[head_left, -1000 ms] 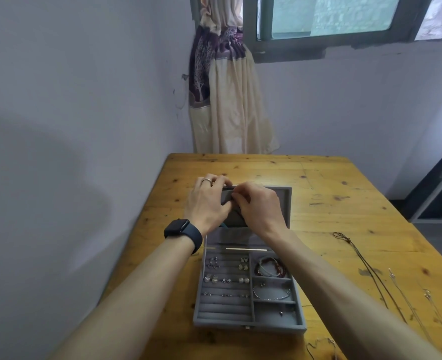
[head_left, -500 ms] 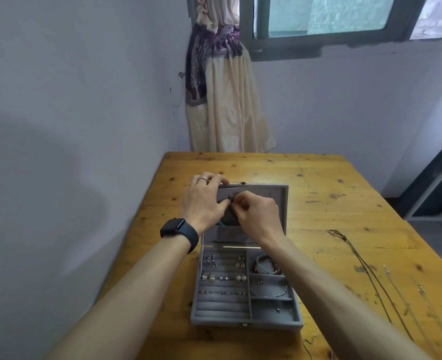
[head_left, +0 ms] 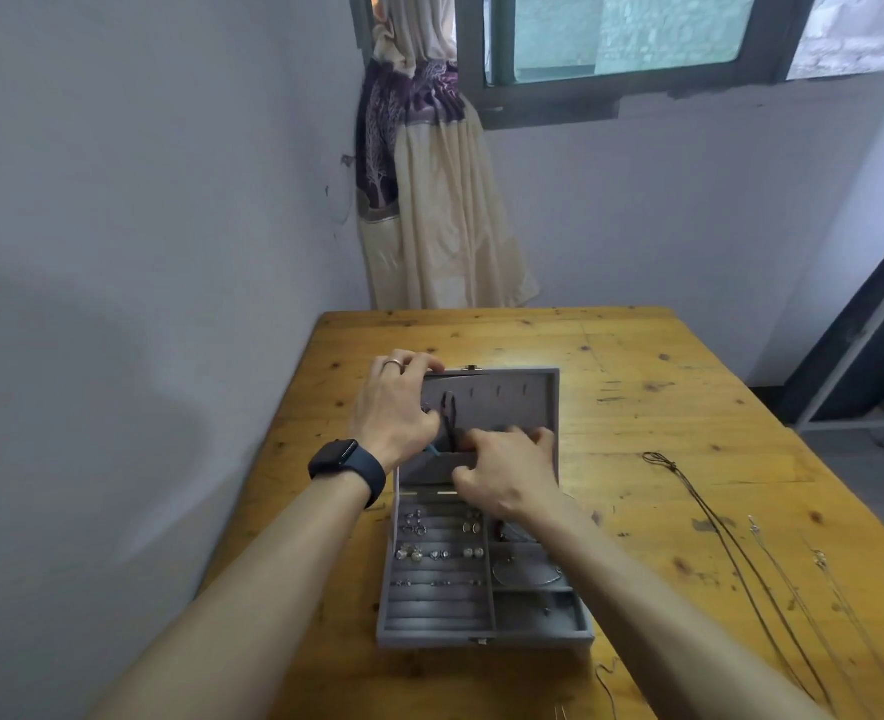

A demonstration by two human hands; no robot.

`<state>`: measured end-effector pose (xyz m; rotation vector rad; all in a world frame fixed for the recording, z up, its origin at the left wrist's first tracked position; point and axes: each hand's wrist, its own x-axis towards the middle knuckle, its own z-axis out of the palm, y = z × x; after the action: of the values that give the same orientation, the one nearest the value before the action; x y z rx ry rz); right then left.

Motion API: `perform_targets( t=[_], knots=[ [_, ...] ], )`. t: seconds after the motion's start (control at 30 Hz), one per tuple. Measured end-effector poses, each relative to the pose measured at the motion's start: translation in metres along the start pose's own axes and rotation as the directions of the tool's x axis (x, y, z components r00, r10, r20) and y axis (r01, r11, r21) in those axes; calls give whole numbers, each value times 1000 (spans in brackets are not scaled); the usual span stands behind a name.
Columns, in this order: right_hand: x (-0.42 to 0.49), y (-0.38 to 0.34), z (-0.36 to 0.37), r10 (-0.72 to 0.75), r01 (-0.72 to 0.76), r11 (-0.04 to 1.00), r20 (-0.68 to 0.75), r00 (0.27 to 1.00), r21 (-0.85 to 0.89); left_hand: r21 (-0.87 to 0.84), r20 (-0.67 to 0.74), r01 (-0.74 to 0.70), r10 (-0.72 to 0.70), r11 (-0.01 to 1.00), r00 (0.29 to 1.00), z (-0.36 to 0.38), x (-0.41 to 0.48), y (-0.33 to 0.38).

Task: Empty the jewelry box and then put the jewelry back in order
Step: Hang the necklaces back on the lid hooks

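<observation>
Grey box lid point(head_left: 513, 407) in left grip point(head_left: 394, 407)

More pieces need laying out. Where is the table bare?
Bare: the table strip between the lid and the far edge; the patch between lid and dark cord. Crowded: right of the cord, with thin chains; the lid, under left hand and right hand.

The grey jewelry box point(head_left: 481, 639) lies open, lid raised; rings point(head_left: 410, 553) fill its left slots, a bracelet point(head_left: 527, 583) sits on the right, and necklaces point(head_left: 660, 458) lie beside it.
</observation>
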<state>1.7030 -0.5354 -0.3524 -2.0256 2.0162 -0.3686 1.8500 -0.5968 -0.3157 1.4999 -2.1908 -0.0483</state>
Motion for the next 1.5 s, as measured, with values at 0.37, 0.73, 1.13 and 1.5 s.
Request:
perform_targets(
  t=[0.37, 0.73, 1.13, 1.5],
  knots=[
    [-3, 11, -4, -72, 71, 997, -95, 993, -14, 24, 35, -5, 4, 1000, 999, -3, -4, 2],
    [-39, 35, -23, -111, 148, 982, -279, 954, 117, 73, -8, -72, 73, 995, 997, -7, -4, 21],
    [-225, 151, -27, 311, -199, 943, -491, 814, 268, -187, 101, -399, 422, 898, 901, 66, -106, 162],
    [-301, 189, 14, 509, -465, 860, -369, 777, 209, -247, 476, -425, 491, 871, 729, 121, -179, 233]
  ],
)
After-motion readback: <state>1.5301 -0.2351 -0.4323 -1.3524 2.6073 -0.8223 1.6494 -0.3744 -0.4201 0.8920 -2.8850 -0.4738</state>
